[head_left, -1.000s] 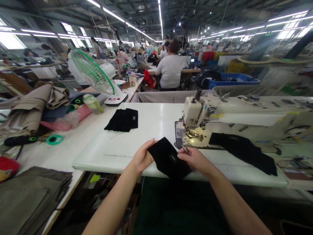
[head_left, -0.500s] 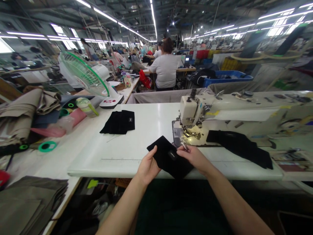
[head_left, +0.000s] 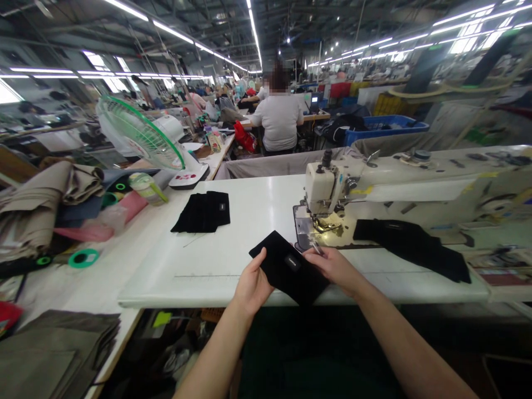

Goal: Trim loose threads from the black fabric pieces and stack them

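My left hand (head_left: 253, 282) grips the left side of a black fabric piece (head_left: 286, 277), thumb on top and the fingers beneath. A small black label (head_left: 292, 262) with pale lettering sits on this piece. My right hand (head_left: 334, 269) is closed at the piece's upper right edge, with small metal thread snips (head_left: 316, 247) poking out of it. How far the right fingers also pinch the cloth is hidden. Both hands are above the front of the white sewing table (head_left: 199, 288), just before the sewing machine (head_left: 328, 188).
Black fabric pieces lie at the left (head_left: 203, 212) and under the machine arm (head_left: 415, 246). Left stand a green fan (head_left: 141, 133), a bottle (head_left: 147, 188), a green spool (head_left: 83, 258) and folded cloth (head_left: 37, 194). A person (head_left: 279, 119) sits ahead; a blue basket (head_left: 386, 127) stands behind the machine.
The view has shifted slightly. My right hand has moved a little away from the label along the cloth's edge; my left hand keeps its hold.
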`<state>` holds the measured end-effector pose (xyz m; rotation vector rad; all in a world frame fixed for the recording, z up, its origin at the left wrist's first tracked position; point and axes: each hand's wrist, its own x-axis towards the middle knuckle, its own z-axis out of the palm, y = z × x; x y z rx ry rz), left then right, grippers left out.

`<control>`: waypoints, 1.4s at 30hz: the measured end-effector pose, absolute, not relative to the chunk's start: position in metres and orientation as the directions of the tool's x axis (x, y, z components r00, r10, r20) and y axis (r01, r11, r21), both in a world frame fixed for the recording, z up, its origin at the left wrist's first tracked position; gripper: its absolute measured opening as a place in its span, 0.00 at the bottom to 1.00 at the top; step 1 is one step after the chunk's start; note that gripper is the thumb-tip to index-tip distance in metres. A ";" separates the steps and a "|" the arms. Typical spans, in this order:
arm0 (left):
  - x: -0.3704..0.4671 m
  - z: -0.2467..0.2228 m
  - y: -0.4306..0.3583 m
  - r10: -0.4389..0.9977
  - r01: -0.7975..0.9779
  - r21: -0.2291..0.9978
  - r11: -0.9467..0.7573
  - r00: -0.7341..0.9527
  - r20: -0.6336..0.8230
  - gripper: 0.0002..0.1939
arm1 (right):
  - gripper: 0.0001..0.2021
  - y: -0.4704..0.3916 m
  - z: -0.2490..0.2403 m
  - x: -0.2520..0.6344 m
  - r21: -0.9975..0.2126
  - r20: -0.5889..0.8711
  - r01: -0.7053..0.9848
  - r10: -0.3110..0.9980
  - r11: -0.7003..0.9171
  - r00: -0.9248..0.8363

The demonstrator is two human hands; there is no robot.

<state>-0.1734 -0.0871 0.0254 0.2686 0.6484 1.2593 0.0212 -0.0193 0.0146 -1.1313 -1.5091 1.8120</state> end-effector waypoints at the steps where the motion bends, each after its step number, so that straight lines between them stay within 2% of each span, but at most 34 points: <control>1: -0.174 0.025 -0.087 0.940 -0.789 0.535 0.301 0.152 -0.304 0.24 | 0.15 -0.019 0.014 0.021 -0.964 -0.265 0.120 0.814 -0.237 -0.517; 9: -0.165 0.024 -0.090 0.922 -0.759 0.557 0.336 0.144 -0.360 0.21 | 0.16 -0.020 0.017 0.020 -0.965 -0.249 0.055 0.834 -0.255 -0.492; 16: -0.162 0.025 -0.089 0.912 -0.755 0.541 0.371 0.185 -0.366 0.21 | 0.14 -0.019 0.019 0.018 -0.982 -0.176 0.023 0.855 -0.189 -0.488; 19: -0.167 0.022 -0.087 0.924 -0.784 0.502 0.366 0.242 -0.295 0.21 | 0.15 -0.020 0.023 0.018 -0.983 -0.171 0.024 0.859 -0.182 -0.482; 22: -0.174 0.015 -0.084 0.940 -0.838 0.425 0.342 0.309 -0.146 0.22 | 0.14 -0.020 0.027 0.019 -0.985 -0.160 0.025 0.852 -0.170 -0.498; 24: -0.177 0.011 -0.080 0.946 -0.870 0.376 0.318 0.315 -0.071 0.23 | 0.13 -0.020 0.028 0.023 -0.986 -0.150 0.017 0.844 -0.164 -0.515; 26: -0.179 0.008 -0.077 0.956 -0.891 0.349 0.290 0.289 -0.056 0.24 | 0.11 -0.021 0.028 0.028 -0.989 -0.137 0.021 0.849 -0.147 -0.511; 31: -0.176 0.011 -0.073 0.972 -0.890 0.401 0.218 0.161 -0.172 0.22 | 0.10 -0.025 0.024 0.041 -0.990 -0.140 0.041 0.874 -0.137 -0.465; 34: -0.165 0.018 -0.075 0.969 -0.881 0.443 0.165 0.062 -0.237 0.21 | 0.10 -0.027 0.022 0.043 -0.993 -0.110 0.080 0.919 -0.086 -0.378; 38: -0.149 0.022 -0.082 0.932 -0.836 0.508 0.209 0.013 -0.362 0.19 | 0.12 -0.027 0.020 0.043 -0.992 -0.112 0.094 0.935 -0.085 -0.338; 42: -0.143 0.021 -0.087 0.936 -0.867 0.476 0.144 -0.037 -0.350 0.19 | 0.12 -0.024 0.015 0.045 -0.993 -0.090 0.095 0.968 -0.070 -0.233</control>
